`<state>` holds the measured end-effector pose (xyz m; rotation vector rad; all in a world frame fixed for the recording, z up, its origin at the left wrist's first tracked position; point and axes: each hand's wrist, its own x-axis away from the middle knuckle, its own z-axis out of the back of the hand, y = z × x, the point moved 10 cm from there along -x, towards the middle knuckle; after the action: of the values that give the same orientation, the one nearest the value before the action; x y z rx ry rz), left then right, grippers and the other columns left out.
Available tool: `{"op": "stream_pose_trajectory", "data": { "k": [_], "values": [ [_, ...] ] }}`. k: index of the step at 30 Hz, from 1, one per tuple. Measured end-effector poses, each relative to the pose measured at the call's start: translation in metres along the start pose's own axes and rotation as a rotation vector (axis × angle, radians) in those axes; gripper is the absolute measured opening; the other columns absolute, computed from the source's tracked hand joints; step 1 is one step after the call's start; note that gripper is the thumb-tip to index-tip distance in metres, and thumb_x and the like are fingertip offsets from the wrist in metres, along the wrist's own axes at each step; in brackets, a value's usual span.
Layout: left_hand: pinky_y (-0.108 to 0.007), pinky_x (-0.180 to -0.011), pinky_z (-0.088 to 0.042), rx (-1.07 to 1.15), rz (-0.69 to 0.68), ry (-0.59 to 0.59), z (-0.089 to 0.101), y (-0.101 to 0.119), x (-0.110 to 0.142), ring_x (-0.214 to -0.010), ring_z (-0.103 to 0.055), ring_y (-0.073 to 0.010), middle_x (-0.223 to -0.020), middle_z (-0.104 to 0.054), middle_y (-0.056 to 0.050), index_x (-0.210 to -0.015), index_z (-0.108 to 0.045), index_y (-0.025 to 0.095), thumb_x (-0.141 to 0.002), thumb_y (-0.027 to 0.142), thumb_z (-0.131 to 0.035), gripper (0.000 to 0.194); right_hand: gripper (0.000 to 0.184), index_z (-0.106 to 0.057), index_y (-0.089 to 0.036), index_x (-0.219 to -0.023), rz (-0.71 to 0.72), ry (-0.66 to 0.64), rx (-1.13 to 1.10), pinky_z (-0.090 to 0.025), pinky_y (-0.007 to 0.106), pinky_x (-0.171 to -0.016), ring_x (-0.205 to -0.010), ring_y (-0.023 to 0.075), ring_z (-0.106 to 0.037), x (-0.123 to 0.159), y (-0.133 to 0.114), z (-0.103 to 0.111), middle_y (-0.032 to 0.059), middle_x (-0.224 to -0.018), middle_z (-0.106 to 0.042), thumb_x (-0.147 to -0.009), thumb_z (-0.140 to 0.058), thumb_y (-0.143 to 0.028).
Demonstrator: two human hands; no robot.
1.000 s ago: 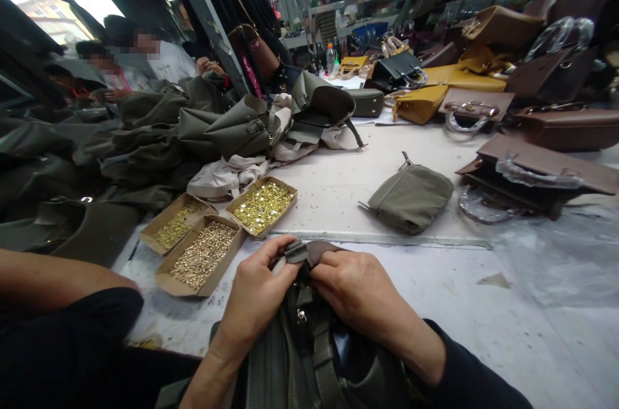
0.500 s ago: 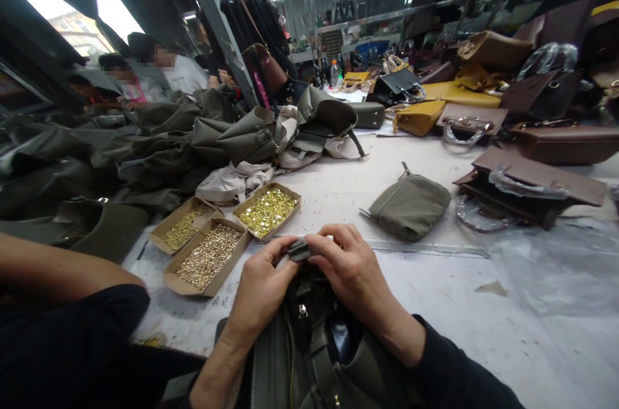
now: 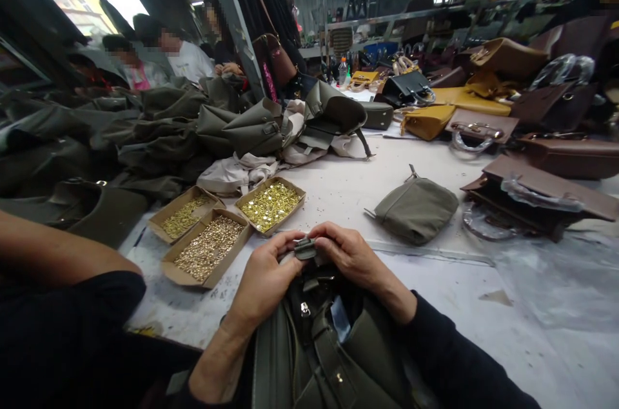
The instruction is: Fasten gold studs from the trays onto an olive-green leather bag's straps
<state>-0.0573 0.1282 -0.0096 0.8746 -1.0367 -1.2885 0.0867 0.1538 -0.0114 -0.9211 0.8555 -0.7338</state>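
Observation:
A dark olive bag (image 3: 372, 357) lies close in front of me at the bottom of the view, with a silver zipper pull (image 3: 304, 310) and a strap showing. At its top, a folded olive strap end (image 3: 305, 249) is held between both hands. My left hand (image 3: 265, 277) pinches it from the left, thumb and fingers closed. From the right, my right hand (image 3: 351, 257) has its thumb and fingertips closed on the same piece. Just beyond my left hand stands a cardboard tray of gold metal pieces (image 3: 271, 204). Whether a small piece sits between my fingertips is hidden.
Two more cardboard trays hold small metal parts, one coppery (image 3: 210, 251), one gold (image 3: 186, 219). An olive pouch (image 3: 416, 210) lies on the white table (image 3: 333, 193). Olive bags (image 3: 159, 131) pile up left; finished handbags (image 3: 541, 193) stand right. Another person's arm (image 3: 62, 251) is at left.
The view has shifted slightly. My right fingers have moved a little along the strap end, and the bag's opening sits at a slightly different angle. Both hands keep their hold.

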Motion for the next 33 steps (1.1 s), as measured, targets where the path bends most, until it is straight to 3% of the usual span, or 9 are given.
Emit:
{"op": "stream_pose_trajectory", "data": {
  "k": [6,11,14,17,21,26,29,33],
  "values": [
    [-0.037,-0.096,-0.061,0.076,0.078,-0.031,-0.001,-0.01,-0.009,-0.104,-0.077,-0.0262,-0.109,-0.081,-0.011,-0.111,-0.071,0.014,-0.075,0.037,-0.079,0.043,0.033,-0.068,-0.022,-0.122,-0.002,0.027,-0.006,-0.051,0.028,-0.085,-0.096,0.0193,-0.071,0.011,0.004,0.004,0.0039,-0.109,-0.077,-0.09,-0.077,-0.021],
    [-0.035,-0.095,-0.06,0.1,0.089,-0.048,-0.003,-0.014,-0.01,-0.103,-0.076,-0.0248,-0.107,-0.081,-0.01,-0.108,-0.072,0.014,-0.073,0.034,-0.081,0.041,0.008,-0.074,-0.02,-0.102,-0.067,0.111,-0.083,-0.048,0.025,-0.073,-0.079,0.0159,-0.069,0.005,0.011,0.003,0.0003,-0.089,-0.077,-0.095,-0.07,-0.023],
    [-0.036,-0.097,-0.059,0.122,0.105,-0.046,-0.003,-0.017,-0.009,-0.106,-0.075,-0.0252,-0.11,-0.08,-0.01,-0.109,-0.071,0.014,-0.073,0.033,-0.082,0.042,0.007,-0.073,-0.02,-0.093,-0.172,0.11,-0.09,-0.047,0.025,-0.074,-0.08,0.0162,-0.068,0.001,0.021,0.001,-0.0002,-0.087,-0.076,-0.094,-0.072,-0.026],
    [-0.037,-0.099,-0.057,0.14,0.111,-0.05,-0.003,-0.02,-0.008,-0.109,-0.074,-0.0254,-0.113,-0.079,-0.01,-0.108,-0.071,0.014,-0.072,0.032,-0.082,0.041,0.013,-0.071,-0.018,-0.088,-0.271,0.084,-0.113,-0.044,0.024,-0.07,-0.077,0.0152,-0.064,-0.001,0.03,-0.002,-0.0014,-0.081,-0.072,-0.093,-0.072,-0.03],
    [-0.036,-0.097,-0.057,0.154,0.128,-0.041,-0.002,-0.023,-0.008,-0.107,-0.074,-0.0249,-0.111,-0.079,-0.01,-0.108,-0.071,0.014,-0.071,0.033,-0.084,0.044,0.02,-0.069,-0.018,-0.086,-0.252,0.028,-0.086,-0.036,0.024,-0.064,-0.07,0.0138,-0.055,0.001,0.032,-0.005,-0.0036,-0.072,-0.063,-0.095,-0.068,-0.036],
    [-0.035,-0.09,-0.058,0.206,0.189,-0.048,-0.004,-0.028,-0.009,-0.097,-0.074,-0.0231,-0.103,-0.08,-0.009,-0.105,-0.068,0.014,-0.066,0.034,-0.087,0.048,0.031,-0.068,-0.017,-0.089,-0.28,-0.087,-0.292,-0.037,0.024,-0.066,-0.073,0.0143,-0.051,0.004,0.042,-0.017,-0.0027,-0.076,-0.061,-0.084,-0.076,-0.046],
    [-0.033,-0.087,-0.057,0.202,0.175,-0.051,-0.003,-0.029,-0.01,-0.096,-0.074,-0.0224,-0.101,-0.079,-0.008,-0.104,-0.067,0.014,-0.065,0.032,-0.087,0.047,0.037,-0.066,-0.016,-0.084,-0.335,-0.103,-0.394,-0.033,0.025,-0.061,-0.066,0.0123,-0.044,0.003,0.051,-0.021,-0.0033,-0.07,-0.054,-0.085,-0.073,-0.052],
    [-0.031,-0.086,-0.057,0.185,0.133,-0.084,-0.004,-0.028,-0.011,-0.098,-0.073,-0.0213,-0.101,-0.078,-0.007,-0.103,-0.068,0.015,-0.067,0.027,-0.086,0.042,0.053,-0.064,-0.016,-0.079,-0.418,-0.164,-0.554,-0.026,0.024,-0.055,-0.058,0.0095,-0.036,0.003,0.062,-0.033,-0.006,-0.063,-0.048,-0.073,-0.081,-0.065]
  ]
}}
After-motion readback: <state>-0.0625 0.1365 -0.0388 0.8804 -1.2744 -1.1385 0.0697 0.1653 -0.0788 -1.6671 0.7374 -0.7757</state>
